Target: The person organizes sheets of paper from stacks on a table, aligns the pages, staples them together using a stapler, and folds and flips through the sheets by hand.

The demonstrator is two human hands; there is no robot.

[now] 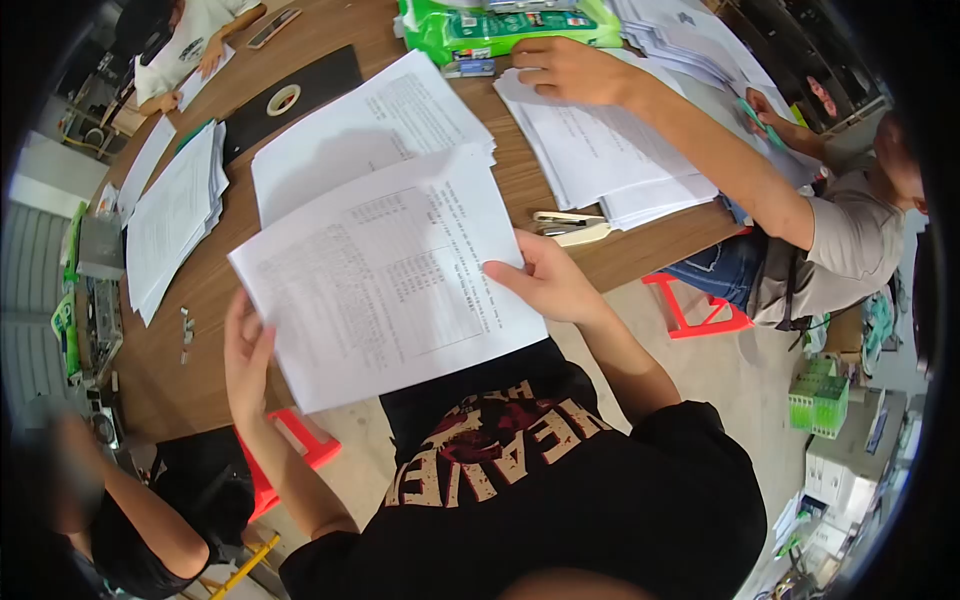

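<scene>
A printed paper sheet [400,280], or a thin set of sheets, is held in front of my chest by both hands. My left hand [245,350] grips its left edge, the fingers partly behind it. At the right edge, my right hand [545,280] pinches the paper with the thumb on top. Just beyond it lies a stack of printed sheets [350,130] on the table, partly covered by the held paper. To the right of my right hand is a stapler [570,228] near the table edge.
Another paper stack [600,150] lies at the right, with a co-worker's hand [570,70] over it. At the left is a further stack [175,215]. A tape roll [284,99] sits on a black board [320,85]. A green package [510,30] stands at the back. Other people sit around the table.
</scene>
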